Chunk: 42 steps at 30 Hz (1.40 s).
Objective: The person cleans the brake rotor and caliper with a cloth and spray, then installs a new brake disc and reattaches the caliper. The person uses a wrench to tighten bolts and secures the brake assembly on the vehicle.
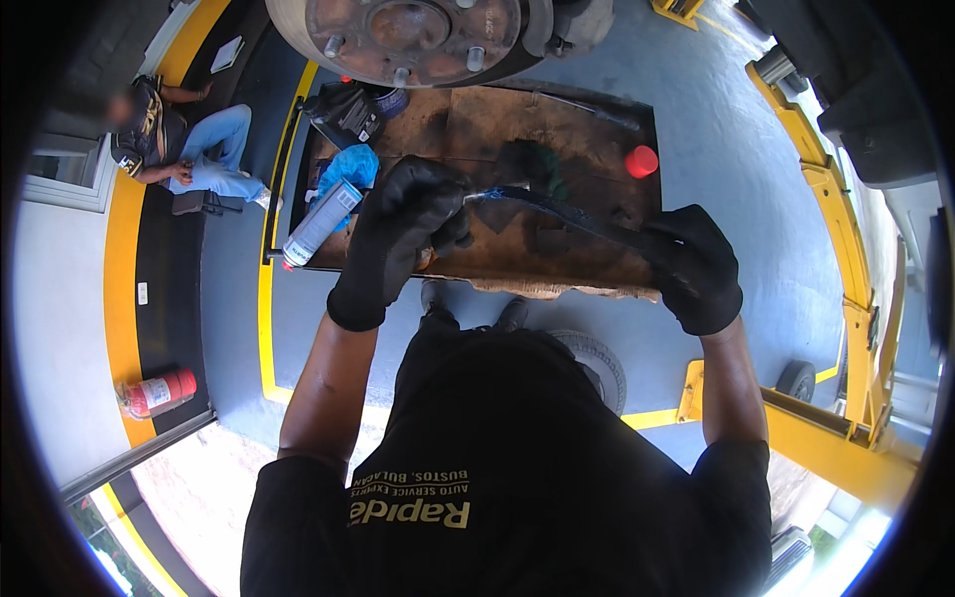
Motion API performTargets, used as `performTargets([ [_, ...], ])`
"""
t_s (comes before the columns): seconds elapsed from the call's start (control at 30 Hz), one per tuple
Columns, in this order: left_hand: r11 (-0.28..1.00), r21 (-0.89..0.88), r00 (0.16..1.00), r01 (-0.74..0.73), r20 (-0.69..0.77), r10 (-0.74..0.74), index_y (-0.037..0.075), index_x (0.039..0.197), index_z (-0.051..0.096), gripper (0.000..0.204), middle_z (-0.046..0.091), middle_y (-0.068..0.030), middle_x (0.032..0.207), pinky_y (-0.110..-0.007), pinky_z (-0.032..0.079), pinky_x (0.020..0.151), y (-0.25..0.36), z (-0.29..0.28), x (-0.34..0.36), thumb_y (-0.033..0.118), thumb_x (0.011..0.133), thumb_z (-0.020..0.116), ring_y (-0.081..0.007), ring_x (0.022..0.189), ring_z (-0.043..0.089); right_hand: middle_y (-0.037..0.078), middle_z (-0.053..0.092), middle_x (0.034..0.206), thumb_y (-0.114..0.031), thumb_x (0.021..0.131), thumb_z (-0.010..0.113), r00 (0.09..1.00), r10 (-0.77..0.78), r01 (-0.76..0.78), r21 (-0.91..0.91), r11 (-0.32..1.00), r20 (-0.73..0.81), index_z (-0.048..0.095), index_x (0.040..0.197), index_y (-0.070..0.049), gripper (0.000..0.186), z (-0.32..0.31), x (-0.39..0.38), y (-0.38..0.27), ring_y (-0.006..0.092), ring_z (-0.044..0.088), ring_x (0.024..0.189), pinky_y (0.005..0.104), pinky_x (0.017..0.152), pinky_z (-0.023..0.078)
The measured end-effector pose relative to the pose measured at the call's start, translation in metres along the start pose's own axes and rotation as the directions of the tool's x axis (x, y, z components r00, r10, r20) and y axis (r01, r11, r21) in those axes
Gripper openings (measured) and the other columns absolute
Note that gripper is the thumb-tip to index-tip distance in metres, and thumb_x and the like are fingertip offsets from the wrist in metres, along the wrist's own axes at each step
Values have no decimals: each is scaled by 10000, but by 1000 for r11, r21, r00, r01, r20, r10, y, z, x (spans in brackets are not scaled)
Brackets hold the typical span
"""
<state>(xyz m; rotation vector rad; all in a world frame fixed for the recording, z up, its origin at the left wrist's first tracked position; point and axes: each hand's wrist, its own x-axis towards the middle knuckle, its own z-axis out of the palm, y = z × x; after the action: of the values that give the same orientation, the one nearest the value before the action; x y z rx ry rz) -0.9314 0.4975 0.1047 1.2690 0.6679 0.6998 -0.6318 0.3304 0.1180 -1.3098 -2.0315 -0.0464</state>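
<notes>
My left hand (pixel 403 224), in a black glove, is closed with its fingertips at a short silvery piece (pixel 481 194). A long, thin, dark curved strip (pixel 562 206) with a shiny blue smear spans the space between my hands. Its other end is in my gloved right hand (pixel 696 267), which is closed around it. Whether the silvery piece belongs to the strip or is a separate tool, I cannot tell. Both hands are above a cardboard-lined work tray (pixel 448 129). Close to my left hand lie a spray can (pixel 323 221) and a crumpled blue cloth (pixel 348 169).
Beyond the tray hangs a wheel hub (pixel 398 40) with studs. The tray also bears a black bottle (pixel 345 114) and a red cap (pixel 642 161). A person (pixel 189 144) sits at the left. A fire extinguisher (pixel 159 393) and yellow lift arms (pixel 841 219) flank the bay.
</notes>
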Motion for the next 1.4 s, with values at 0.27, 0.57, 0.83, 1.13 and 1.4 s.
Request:
performTargets([
  [0.27,976,176,991,-127,73,116,1,1182,586,235,644,-75,930,-274,520,750,-1,-10,-3,31,951,615,-109,788,617,166,666,964,90,768,659,958,285,-280,126,952,-25,636,968,3,219,5,15,-13,335,659,826,363,730,522],
  [0.57,919,315,971,-237,85,222,-3,1192,582,269,691,-107,1065,-282,556,817,-3,-23,-9,-26,929,628,-161,991,702,58,542,758,-31,939,542,769,605,-609,524,595,207,582,951,24,69,6,31,-20,151,543,657,286,620,441],
  [0.83,909,337,970,-244,64,236,19,1161,618,241,658,-95,1066,-291,559,835,-4,-33,-8,-7,924,651,-172,971,694,64,509,659,-87,944,554,949,234,-250,53,967,214,596,875,11,127,32,48,-8,150,535,591,302,579,436],
  [1.13,794,500,934,-346,108,340,41,1117,656,247,684,-120,1053,-331,562,853,-10,-50,-3,-19,879,687,-243,972,699,112,613,701,-112,924,595,751,608,-641,64,765,258,639,938,5,126,40,76,-25,198,622,623,336,629,492],
  [1.4,617,622,868,-482,244,432,50,1092,692,273,707,-132,1093,-346,565,856,-11,-67,4,-57,841,690,-278,995,701,145,654,839,-115,911,588,630,695,-699,-135,702,347,644,959,-8,130,38,86,-16,274,673,745,355,686,519],
])
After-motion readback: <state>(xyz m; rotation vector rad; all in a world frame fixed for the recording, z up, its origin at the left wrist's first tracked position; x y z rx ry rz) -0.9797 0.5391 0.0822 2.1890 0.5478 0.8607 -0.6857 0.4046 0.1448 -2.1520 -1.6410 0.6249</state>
